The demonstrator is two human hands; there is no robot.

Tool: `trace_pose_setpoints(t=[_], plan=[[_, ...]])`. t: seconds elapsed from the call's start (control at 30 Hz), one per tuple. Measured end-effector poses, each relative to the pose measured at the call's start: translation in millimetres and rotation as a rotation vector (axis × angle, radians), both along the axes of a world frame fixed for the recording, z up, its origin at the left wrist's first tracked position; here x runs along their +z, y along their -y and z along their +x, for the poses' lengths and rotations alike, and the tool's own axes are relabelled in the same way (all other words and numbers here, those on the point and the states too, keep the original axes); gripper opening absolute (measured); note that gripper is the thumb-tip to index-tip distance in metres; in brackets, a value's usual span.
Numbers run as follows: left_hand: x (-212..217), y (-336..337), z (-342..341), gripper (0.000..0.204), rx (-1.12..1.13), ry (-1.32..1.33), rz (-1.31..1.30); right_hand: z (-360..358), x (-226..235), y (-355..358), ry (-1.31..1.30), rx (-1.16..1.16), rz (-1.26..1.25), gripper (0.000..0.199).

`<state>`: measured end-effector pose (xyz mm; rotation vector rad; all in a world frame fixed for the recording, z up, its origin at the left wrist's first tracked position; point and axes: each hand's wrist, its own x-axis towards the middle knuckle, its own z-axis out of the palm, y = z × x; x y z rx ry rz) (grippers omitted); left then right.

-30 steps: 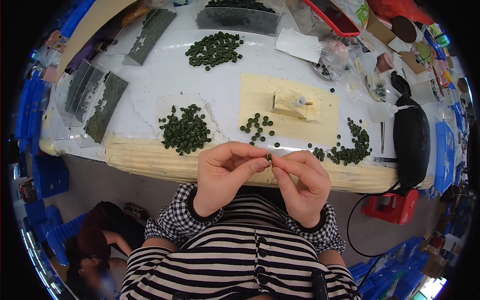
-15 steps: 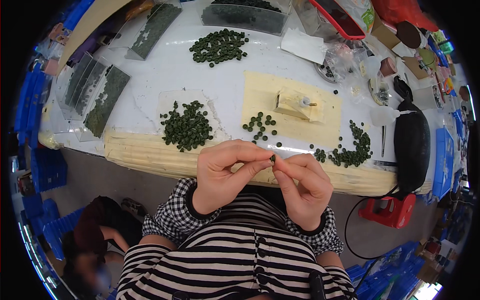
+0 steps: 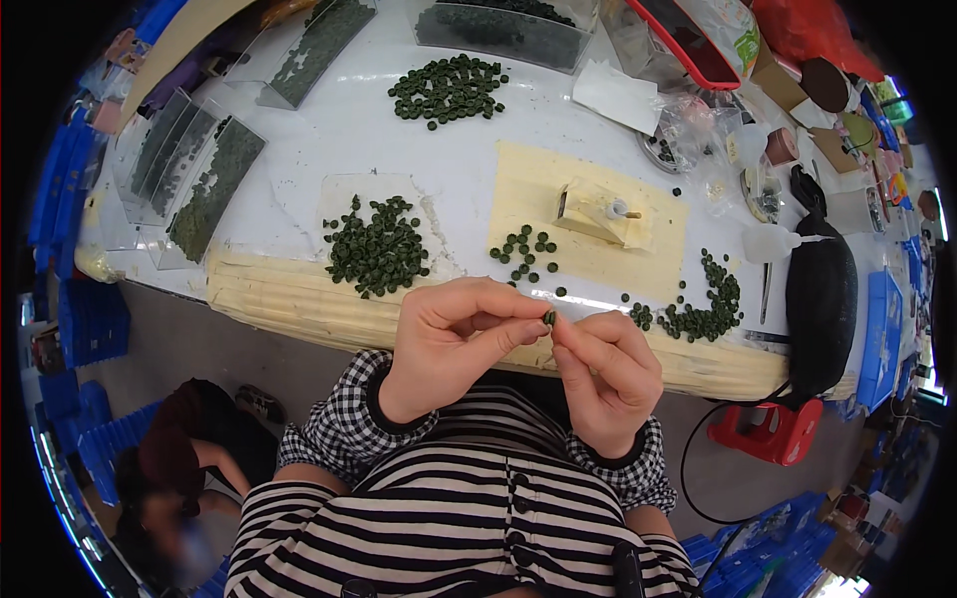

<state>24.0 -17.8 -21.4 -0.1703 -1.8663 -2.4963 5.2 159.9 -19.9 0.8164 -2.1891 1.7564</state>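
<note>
Between the fingertips of both hands, just over the table's near edge, is a small dark green round piece (image 3: pixel 549 318). My left hand (image 3: pixel 454 334) pinches it between thumb and forefinger. Thumb and forefinger of my right hand (image 3: pixel 610 374) close on its other side. Beyond my fingers lie several loose green round pieces (image 3: pixel 525 251), beside a block wrapped in cream tape (image 3: pixel 604 212) with a small nozzle-like top. A heap of dark green cone-like pieces (image 3: pixel 377 249) is to the left, and a scattered group of round ones (image 3: pixel 706 307) to the right.
Clear bins of green pieces (image 3: pixel 214 189) stand at the left, another (image 3: pixel 503 35) at the back beyond a green pile (image 3: pixel 449 90). Rightward are a squeeze bottle (image 3: pixel 773 239), tweezers (image 3: pixel 766 292), a black pouch (image 3: pixel 820 299) and a red-cased phone (image 3: pixel 688 40). A person (image 3: pixel 189 448) crouches at lower left.
The view has shifted slightly, so the tabletop things appear a little displaced. Both hands keep their pinch on the small green piece, with only a slight movement of the fingertips.
</note>
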Motion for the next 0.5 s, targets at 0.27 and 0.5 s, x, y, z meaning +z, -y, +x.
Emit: trace_pose_setpoints(t=[0.27, 0.5], plan=[[2.1, 3.2, -7.2, 0.017, 0.092, -0.262, -0.332, 2.2, -2.4, 0.3, 0.076, 0.033, -0.039, 0.035], [-1.7, 5.8, -7.2, 0.016, 0.036, -0.171, -0.228, 0.9, -0.6, 1.2, 0.025, 0.026, -0.015, 0.035]])
